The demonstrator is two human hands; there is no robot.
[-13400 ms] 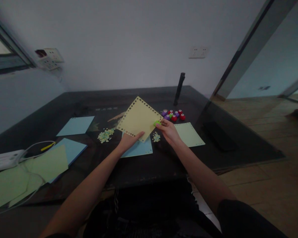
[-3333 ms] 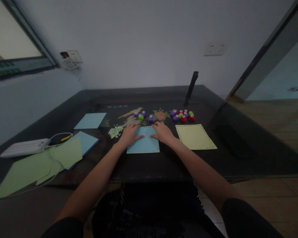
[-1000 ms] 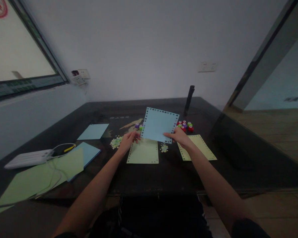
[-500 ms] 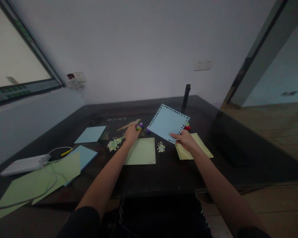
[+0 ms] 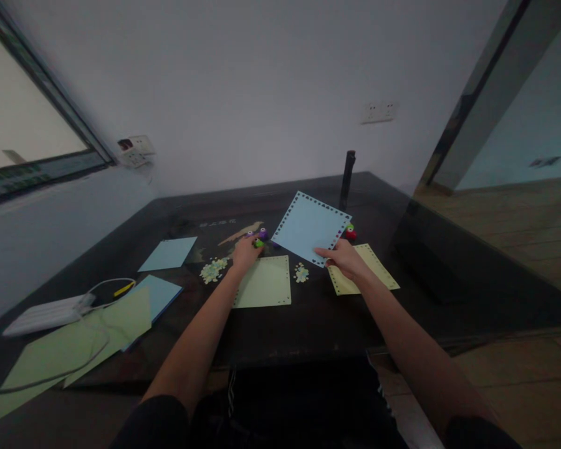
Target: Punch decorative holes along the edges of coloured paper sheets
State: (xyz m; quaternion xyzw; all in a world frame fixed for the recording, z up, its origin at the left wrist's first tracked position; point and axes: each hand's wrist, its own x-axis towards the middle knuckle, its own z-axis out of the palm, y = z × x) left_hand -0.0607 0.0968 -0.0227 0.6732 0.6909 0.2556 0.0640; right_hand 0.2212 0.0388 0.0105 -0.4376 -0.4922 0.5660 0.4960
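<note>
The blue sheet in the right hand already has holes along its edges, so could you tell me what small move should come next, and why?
Probably lay the blue sheet down on the yellow sheet. The right hand holds it tilted just above that sheet, its edges look fully punched, and the left hand is already at the small punches beside the green sheet.

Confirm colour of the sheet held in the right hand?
Light blue sheet, punched border, pinched by right hand; head view.
</note>
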